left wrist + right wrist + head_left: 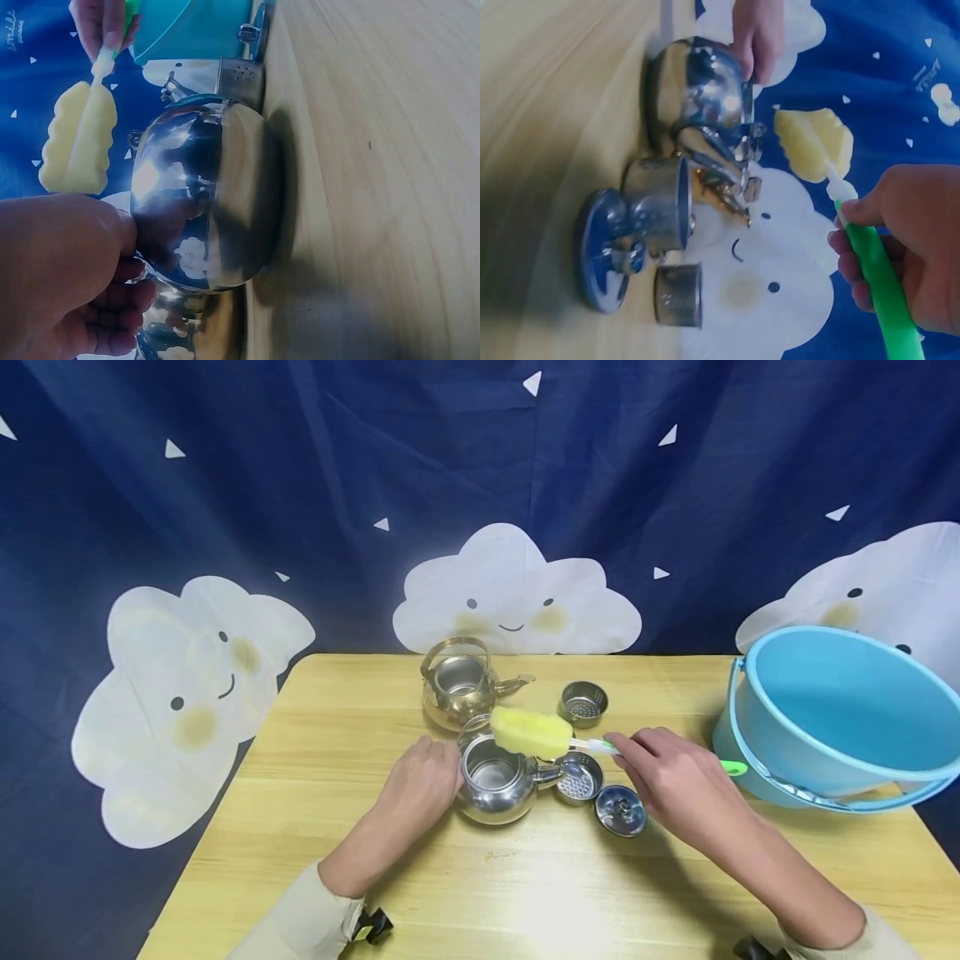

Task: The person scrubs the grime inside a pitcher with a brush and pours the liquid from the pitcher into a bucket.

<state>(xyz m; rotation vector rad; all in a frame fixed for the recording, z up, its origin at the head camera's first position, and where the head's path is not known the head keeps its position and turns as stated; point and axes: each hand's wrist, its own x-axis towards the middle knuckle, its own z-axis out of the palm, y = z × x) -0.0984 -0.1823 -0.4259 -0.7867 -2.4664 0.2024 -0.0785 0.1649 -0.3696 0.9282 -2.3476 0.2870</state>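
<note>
My left hand (422, 783) is at the left side of a silver teapot (498, 806), its curled fingers gripping the pot near the rim; the exact hold is partly hidden. The teapot stands upright on the table without its lid, spout to the right. In my right hand (678, 781) is a bottle brush (532, 733) with a yellow sponge head and a green-and-white handle. The sponge is in the air above the pot's opening, apart from it, as the left wrist view shows. Behind stands a gold-toned teapot (442, 706), also open.
Right of the teapots are two perforated metal strainers (583, 706) and a metal lid (620, 811) with a knob. A large blue bucket (757, 718) stands at the table's right. A dark blue curtain (337, 468) with clouds hangs behind the wooden table (330, 727).
</note>
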